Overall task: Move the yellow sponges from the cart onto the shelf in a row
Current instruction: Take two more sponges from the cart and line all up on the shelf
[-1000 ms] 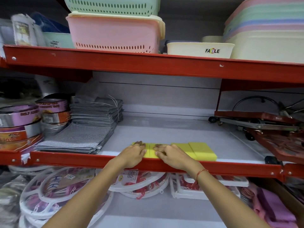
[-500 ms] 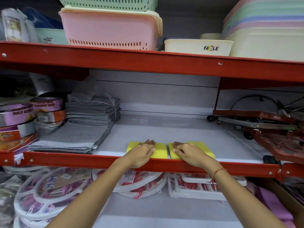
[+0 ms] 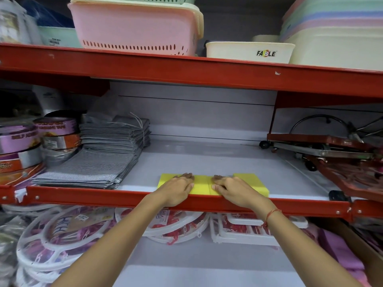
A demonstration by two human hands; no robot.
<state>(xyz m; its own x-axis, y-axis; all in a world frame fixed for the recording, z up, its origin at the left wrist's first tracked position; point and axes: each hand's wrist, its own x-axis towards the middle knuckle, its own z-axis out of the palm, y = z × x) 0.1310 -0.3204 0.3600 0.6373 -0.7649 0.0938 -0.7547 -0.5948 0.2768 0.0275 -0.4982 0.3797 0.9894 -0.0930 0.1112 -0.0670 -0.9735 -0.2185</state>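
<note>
Yellow sponges (image 3: 202, 186) lie side by side along the front edge of the white middle shelf (image 3: 207, 160), just behind its red rail. My left hand (image 3: 178, 189) rests palm down on the left sponge, fingers flat. My right hand (image 3: 234, 190) lies the same way on the right part of the row, where a yellow corner (image 3: 251, 181) sticks out past it. How many sponges lie under my hands I cannot tell. No cart is in view.
A stack of grey cloths (image 3: 103, 160) fills the shelf's left side beside tape rolls (image 3: 22, 148). A red folded trolley (image 3: 331, 154) lies at the right. Plastic baskets (image 3: 136, 27) stand on the shelf above; white round hangers (image 3: 62, 241) lie below.
The two sponges, a small gap apart half a second ago, now touch. Both hands have slid slightly toward each other and toward the rail while staying flat on the sponges.
</note>
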